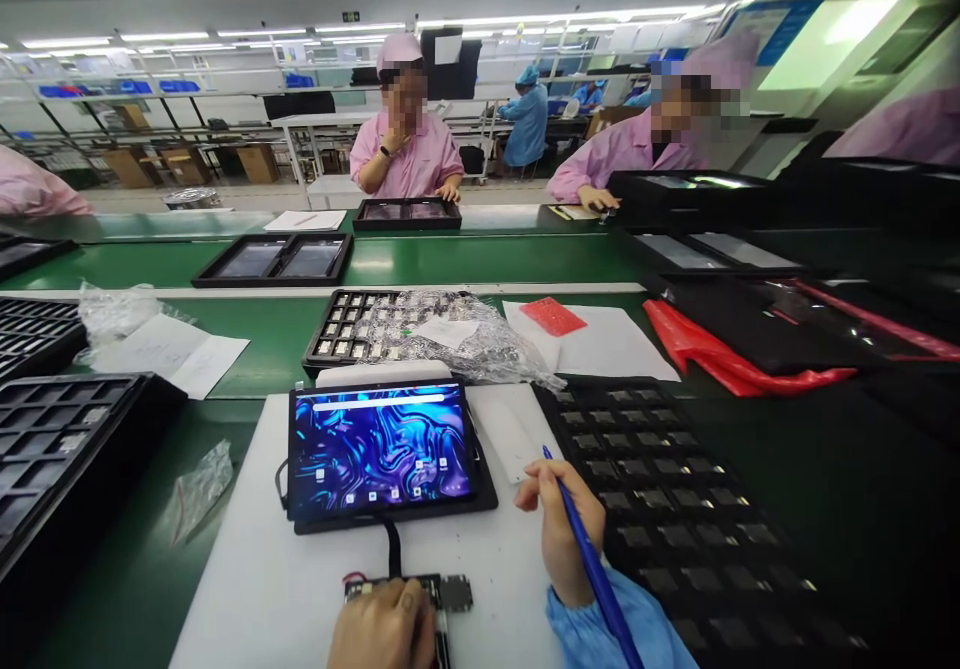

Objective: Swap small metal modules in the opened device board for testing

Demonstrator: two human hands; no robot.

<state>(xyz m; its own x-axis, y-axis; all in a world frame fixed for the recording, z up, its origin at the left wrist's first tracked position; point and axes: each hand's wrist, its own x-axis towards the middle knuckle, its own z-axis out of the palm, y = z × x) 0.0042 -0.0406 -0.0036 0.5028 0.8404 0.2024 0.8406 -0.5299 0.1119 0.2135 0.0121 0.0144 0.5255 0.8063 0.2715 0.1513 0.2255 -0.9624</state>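
Note:
A lit tablet screen [381, 447] with a blue swirl wallpaper lies in a black frame on a white mat [255, 569]. A black flex cable [392, 547] runs from it down to a small circuit board [448, 592]. My left hand [384, 627] presses on that board at the bottom edge. Just right of the tablet, my right hand [561, 529] holds a blue pen [592, 569], tip up near the tablet's right side.
A black tray of small parts [675, 509] lies to the right, another under a plastic bag [442, 334] behind the tablet. Black trays [52, 439] stand on the left. Red bags [720, 354], papers and tablet trays [274, 259] sit on the green belt. People in pink coats sit opposite.

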